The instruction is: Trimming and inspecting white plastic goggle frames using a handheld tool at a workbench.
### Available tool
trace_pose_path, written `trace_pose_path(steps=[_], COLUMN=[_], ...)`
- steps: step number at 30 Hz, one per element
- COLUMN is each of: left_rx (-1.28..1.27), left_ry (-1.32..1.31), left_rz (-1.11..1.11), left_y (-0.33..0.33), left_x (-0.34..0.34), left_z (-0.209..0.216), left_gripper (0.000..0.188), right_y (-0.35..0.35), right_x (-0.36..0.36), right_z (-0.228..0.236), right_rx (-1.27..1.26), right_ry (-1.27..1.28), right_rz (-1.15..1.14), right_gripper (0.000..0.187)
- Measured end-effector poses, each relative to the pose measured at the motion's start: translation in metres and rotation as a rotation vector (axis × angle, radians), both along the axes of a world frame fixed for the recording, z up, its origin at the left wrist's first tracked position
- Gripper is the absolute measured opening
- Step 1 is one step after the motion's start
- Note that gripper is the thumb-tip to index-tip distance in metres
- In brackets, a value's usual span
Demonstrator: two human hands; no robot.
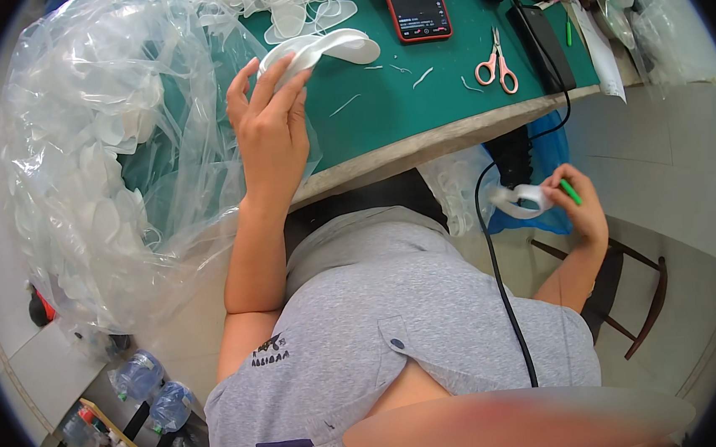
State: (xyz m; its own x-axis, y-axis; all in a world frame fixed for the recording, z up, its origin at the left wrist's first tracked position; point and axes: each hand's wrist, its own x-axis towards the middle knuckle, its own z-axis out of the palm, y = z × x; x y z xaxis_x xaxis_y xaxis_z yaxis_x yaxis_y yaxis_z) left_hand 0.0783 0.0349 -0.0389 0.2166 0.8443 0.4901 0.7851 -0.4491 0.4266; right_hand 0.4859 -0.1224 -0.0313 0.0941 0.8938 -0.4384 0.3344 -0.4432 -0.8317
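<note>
My left hand is raised over the green table mat, its fingers closed round a smooth white curved piece, wide at the ends and narrower between, like an insole. Out to the right, beyond the table edge, my right hand is closed round a slim green-handled tool. A thin white looped strip hangs at the fingers of that hand. The tool's working end is hidden.
A large clear plastic bag with white pieces covers the left. White offcuts, a red-cased phone and pink-handled scissors lie on the mat. A black cable crosses before me. A blue bag hangs below the table; a chair stands right.
</note>
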Motion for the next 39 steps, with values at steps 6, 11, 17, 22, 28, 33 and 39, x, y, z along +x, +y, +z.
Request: trace_pose_path(steps=[6,11,17,22,28,33,39], left_rx=[-0.116,-0.010,0.008,0.122,-0.393,-1.174,-0.988], left_ry=[-0.498,-0.811,-0.813,-0.620,-1.358,-1.933,-1.694], left_rz=[-0.142,-0.340,-0.591,-0.617,-0.355,-0.512,-0.334], left_y=[-0.020,-0.041,-0.051,-0.050,-0.056,-0.048,-0.043], left_x=[0.003,0.003,0.024,0.019,0.007,-0.028,-0.037], left_z=[0.022,0.027,0.030,0.031,0.045,0.020,0.006], left_gripper=[0.022,0.022,0.030,0.031,0.060,0.059,0.043], right_y=[0.009,0.030,0.074,0.097,0.128,0.146,0.162], right_x=[-0.003,-0.008,-0.100,-0.184,-0.203,-0.214,-0.231], right_z=[0.016,0.044,0.049,0.043,0.058,0.056,0.034], right_rx=[0.033,0.291,0.713,0.427,0.614,0.669,0.809], right_ry=[-0.034,-0.179,0.313,0.666,0.219,0.076,0.118], right_rz=[-0.032,-0.060,0.302,0.456,0.668,0.672,0.621], right_gripper=[0.014,0.018,0.029,0.023,0.025,0.026,0.012])
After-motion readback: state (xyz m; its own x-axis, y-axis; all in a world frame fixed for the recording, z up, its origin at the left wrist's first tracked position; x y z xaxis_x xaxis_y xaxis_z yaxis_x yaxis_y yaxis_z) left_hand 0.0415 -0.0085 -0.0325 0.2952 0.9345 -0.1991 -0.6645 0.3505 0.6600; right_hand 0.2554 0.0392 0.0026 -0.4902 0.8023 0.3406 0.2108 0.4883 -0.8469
